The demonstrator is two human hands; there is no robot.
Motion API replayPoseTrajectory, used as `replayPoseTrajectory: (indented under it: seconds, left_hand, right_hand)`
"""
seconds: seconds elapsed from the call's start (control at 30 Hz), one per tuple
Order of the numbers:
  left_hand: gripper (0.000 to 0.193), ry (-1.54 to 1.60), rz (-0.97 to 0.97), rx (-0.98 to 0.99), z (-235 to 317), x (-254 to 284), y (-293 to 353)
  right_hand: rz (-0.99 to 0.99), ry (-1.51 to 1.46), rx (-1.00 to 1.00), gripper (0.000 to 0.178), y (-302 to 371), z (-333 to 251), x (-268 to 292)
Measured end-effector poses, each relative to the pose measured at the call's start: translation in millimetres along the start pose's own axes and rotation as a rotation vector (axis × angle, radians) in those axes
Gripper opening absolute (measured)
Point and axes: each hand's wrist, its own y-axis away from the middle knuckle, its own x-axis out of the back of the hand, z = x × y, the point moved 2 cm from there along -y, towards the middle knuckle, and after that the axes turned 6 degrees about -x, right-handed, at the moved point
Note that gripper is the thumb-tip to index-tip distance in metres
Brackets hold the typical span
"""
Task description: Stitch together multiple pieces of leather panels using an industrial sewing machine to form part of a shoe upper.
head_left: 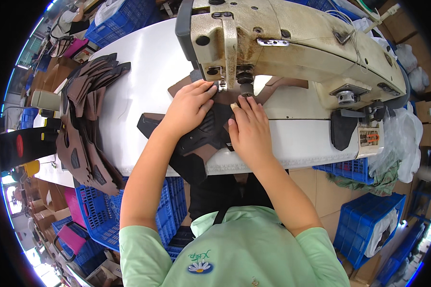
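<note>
Blue plastic crates [122,21] flank the smooth white worktable [143,52], where a worn cream-coloured metal sewing machine [292,48] stands. Below its head lies our flat brown-and-black sheet piece [206,136]; we rest our left hand [189,106] and right hand [250,129] on it, fingers outstretched, unclenched.

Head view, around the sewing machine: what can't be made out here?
All in the head view:
Black-and-brown piece: the parts beneath the left hand and right hand, hidden by them.
Any stitching at the presser foot: too small to tell.
Pile of brown pieces: lower layers, hidden by upper ones.
Green shirt: lower part, cut off by the bottom edge.
</note>
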Motion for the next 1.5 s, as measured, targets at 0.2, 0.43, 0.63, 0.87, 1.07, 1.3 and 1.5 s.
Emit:
replayPoseTrajectory:
  seconds: [0.2, 0.43, 0.63, 0.87, 1.07, 1.3, 1.5]
  left_hand:
    - [0.034, 0.018, 0.062, -0.019, 0, -3, -2]
    - [0.036, -0.004, -0.036, 0.064, 1, -2, 0]
    - [0.038, -0.079, 0.066, 0.123, 22, -17, 6]
    - [0.037, -0.16, 0.139, 0.284, 50, -21, 6]
    - [0.034, 0.031, 0.011, 0.182, 29, 7, 4]
    - [0.031, 0.212, -0.102, 0.045, -7, 23, -1]
    - [0.028, 0.049, -0.064, -0.085, 2, 16, 3]
  right_hand:
    - [0.009, 0.012, 0.0, 0.036, 0, 4, -1]
    - [-0.003, -0.005, 0.0, 0.035, -3, 5, 2]
    - [-0.068, -0.107, 0.06, 0.03, -19, 30, 14]
    - [-0.281, -0.248, 0.289, 0.027, -62, 69, 28]
    - [-0.235, 0.072, 0.297, 0.028, -59, 46, 30]
    - [-0.131, -0.018, 0.008, 0.029, -15, -20, 18]
    - [-0.103, 0.131, -0.021, 0.043, 5, -19, 19]
